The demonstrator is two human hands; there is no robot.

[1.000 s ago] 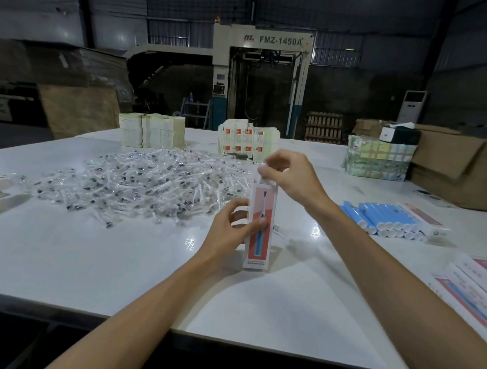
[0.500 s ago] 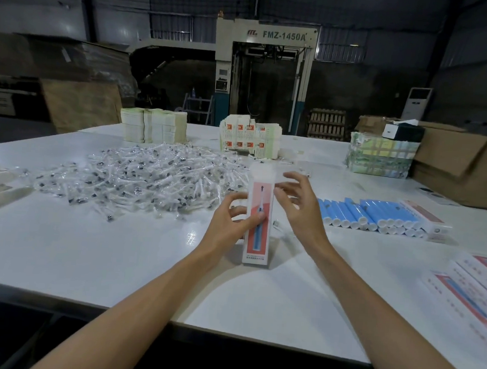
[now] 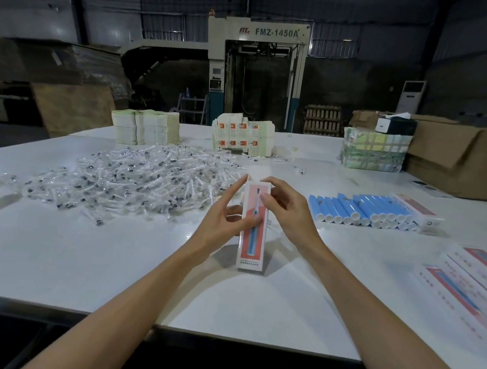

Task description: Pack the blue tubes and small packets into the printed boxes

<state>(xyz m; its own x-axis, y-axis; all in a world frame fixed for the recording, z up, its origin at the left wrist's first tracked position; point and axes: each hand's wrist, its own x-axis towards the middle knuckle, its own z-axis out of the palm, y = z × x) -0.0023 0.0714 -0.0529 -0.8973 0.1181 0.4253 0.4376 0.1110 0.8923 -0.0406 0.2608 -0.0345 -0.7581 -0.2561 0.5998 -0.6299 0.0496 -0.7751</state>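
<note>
A tall printed box [image 3: 251,243], red and white with a blue toothbrush picture, stands upright on the white table [image 3: 114,261]. My left hand [image 3: 228,215] grips its left side, thumb on the front face. My right hand [image 3: 289,211] holds its upper right part, fingers over the top edge. The top looks closed. Blue tubes [image 3: 359,209] lie in a row to the right. A wide heap of small clear packets [image 3: 137,182] lies to the left, behind the box.
Flat printed boxes [image 3: 470,286] lie at the right edge; another printed box [image 3: 417,212] rests beside the tubes. Stacks of cards [image 3: 144,128] and flat cartons [image 3: 241,136] stand at the back, with a wrapped bundle [image 3: 373,151] and cardboard boxes [image 3: 459,160] at back right.
My right hand came down from above the box's top to its upper right side. My left hand stayed on the box, which remains upright in the same spot.
</note>
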